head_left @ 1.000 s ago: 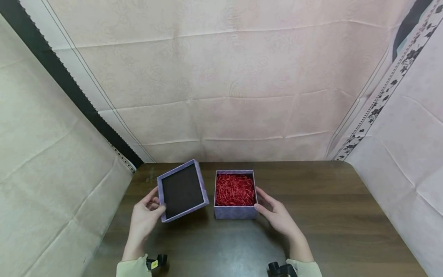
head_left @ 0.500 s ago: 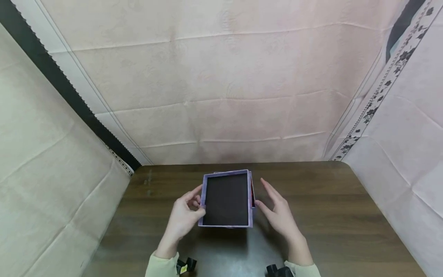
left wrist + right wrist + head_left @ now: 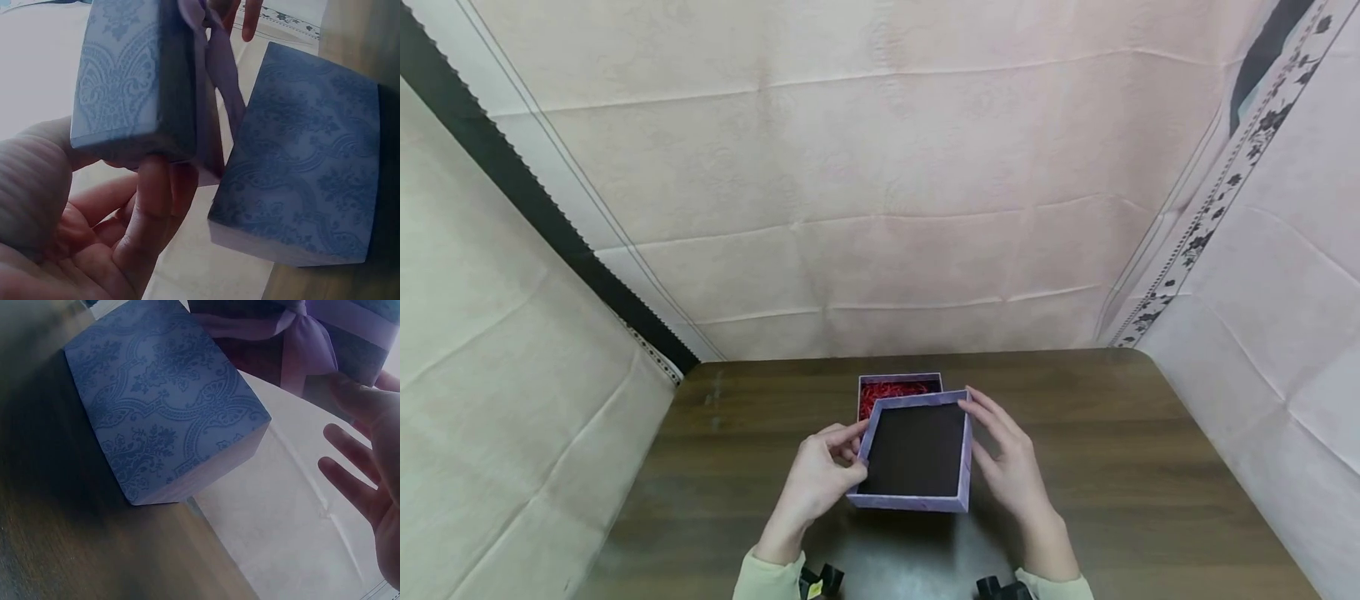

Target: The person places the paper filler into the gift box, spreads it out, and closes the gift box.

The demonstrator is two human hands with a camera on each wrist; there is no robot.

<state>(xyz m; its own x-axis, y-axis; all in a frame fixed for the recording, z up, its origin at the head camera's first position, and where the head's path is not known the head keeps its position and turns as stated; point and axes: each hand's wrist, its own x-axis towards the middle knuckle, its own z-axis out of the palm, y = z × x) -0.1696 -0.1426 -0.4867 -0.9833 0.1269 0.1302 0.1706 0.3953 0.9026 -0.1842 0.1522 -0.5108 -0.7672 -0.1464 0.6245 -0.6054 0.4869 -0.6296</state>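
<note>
My left hand [image 3: 820, 479] grips the left edge of a lilac patterned lid [image 3: 917, 454], thumb on the rim. The lid is held upside down, its dark inside facing up, just above the table and in front of the box [image 3: 898, 377]. My right hand [image 3: 1011, 467] lies along the lid's right edge with straight fingers touching it. The box holds red shredded paper [image 3: 891, 390], partly hidden by the lid. The left wrist view shows my fingers [image 3: 147, 212] under the lid [image 3: 137, 75], whose purple ribbon bow [image 3: 219, 62] faces down, with the box [image 3: 306, 162] beside it.
The box stands on a dark wooden table [image 3: 1150, 467] near its far edge. Pale cloth [image 3: 887, 208] hangs behind the table and on both sides. In the right wrist view the box [image 3: 169, 406] sits on the wood, with the lid [image 3: 250, 356] above it.
My left hand carried the lid from the left of the box to over it, then nearer to me. My right hand left the box's side and came to the lid's right edge.
</note>
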